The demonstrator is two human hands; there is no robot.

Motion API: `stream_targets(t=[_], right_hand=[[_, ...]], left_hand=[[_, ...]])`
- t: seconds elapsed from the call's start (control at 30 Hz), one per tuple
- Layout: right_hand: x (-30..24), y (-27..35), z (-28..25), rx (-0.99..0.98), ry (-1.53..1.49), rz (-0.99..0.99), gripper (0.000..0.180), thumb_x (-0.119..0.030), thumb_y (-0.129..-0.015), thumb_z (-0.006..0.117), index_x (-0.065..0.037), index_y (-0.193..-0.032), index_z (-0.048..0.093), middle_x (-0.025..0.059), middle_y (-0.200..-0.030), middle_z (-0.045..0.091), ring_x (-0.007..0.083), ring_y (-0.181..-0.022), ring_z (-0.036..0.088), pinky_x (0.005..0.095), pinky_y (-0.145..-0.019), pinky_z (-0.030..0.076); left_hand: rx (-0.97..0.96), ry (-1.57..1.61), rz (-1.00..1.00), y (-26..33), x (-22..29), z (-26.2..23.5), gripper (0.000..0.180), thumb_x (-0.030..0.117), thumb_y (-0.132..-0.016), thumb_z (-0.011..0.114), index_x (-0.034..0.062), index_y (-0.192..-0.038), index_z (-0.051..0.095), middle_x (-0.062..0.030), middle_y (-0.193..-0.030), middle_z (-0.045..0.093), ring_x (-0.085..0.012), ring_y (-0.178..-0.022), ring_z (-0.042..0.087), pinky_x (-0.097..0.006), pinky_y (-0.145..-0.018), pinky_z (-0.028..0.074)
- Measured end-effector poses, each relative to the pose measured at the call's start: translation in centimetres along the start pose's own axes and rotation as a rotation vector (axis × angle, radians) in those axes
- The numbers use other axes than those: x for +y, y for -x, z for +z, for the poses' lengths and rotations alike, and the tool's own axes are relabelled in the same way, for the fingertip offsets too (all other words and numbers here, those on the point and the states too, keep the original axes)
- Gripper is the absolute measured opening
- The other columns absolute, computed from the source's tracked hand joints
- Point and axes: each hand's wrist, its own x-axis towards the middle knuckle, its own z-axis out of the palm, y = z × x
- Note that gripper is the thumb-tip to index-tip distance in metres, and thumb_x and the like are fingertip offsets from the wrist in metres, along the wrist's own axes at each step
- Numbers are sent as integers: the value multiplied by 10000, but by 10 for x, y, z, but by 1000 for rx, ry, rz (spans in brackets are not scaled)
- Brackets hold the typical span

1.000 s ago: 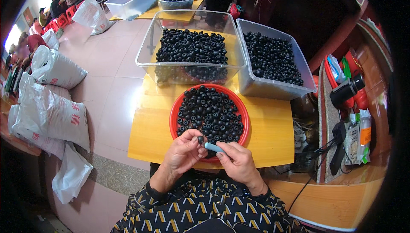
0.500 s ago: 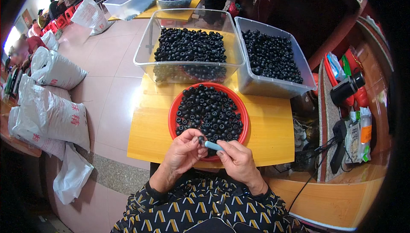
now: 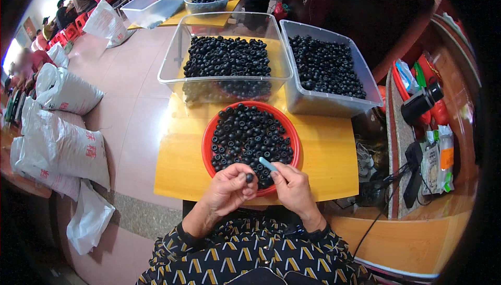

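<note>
Between the thumb and fingers of my left hand is one small round black piece, like a hollow bead. My right hand pinches a short light-blue stick, its free end pointing up and to the left. Stick and black piece are apart. Both hands are at the near edge of a round red tray, which holds many loose black pieces of the same kind, several showing a round hole. The fingers cover part of the near rim.
Beyond the tray on the yellow table stand two clear plastic bins, one at the middle and one at the right, both with black pieces. White sacks lie at left. Cables hang at right. Other people sit far back.
The blue stick has come away from the black piece and now tilts upward over the tray. My left hand still grips the piece, turned slightly. The view has shifted a little.
</note>
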Motion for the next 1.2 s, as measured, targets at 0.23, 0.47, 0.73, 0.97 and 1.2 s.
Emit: stream_targets(t=[0.23,0.47,0.73,0.97,1.2], right_hand=[[-25,-4,-4,-167,-570,178,219,-138,-858,580,34,-993,579,57,-824,616,111,-774,586,248,-660,469],[-34,-8,-4,-287,-702,266,189,-97,-848,586,22,-994,568,22,-798,597,63,-709,572,205,-624,485],[-24,-7,-7,-304,-733,255,207,-88,-852,562,33,-1020,556,30,-800,604,72,-726,575,219,-632,488],[-12,8,-16,-68,-236,-121,237,-72,-823,571,20,-1041,578,110,-725,569,194,-594,561,291,-537,448],[-17,13,-20,-112,-81,-134,245,-23,-787,600,20,-1027,592,138,-739,572,227,-614,567,286,-551,445]], left_hand=[[21,-28,-10,-2,0,3,170,130,-845,577,48,-992,550,-56,-837,541,-136,-694,476,-262,-634,414],[82,-98,-24,-2,-6,4,171,112,-847,574,35,-998,554,-60,-859,563,-134,-704,502,-251,-645,437],[66,-88,-38,-6,-9,3,177,117,-850,570,39,-1007,548,-59,-848,558,-133,-700,506,-246,-644,434],[60,-9,43,-8,-5,4,149,108,-862,548,44,-997,545,-59,-827,533,-137,-705,486,-283,-642,422],[115,-25,86,-8,-4,6,151,108,-870,536,41,-1006,543,-65,-858,555,-133,-691,491,-279,-631,417]])
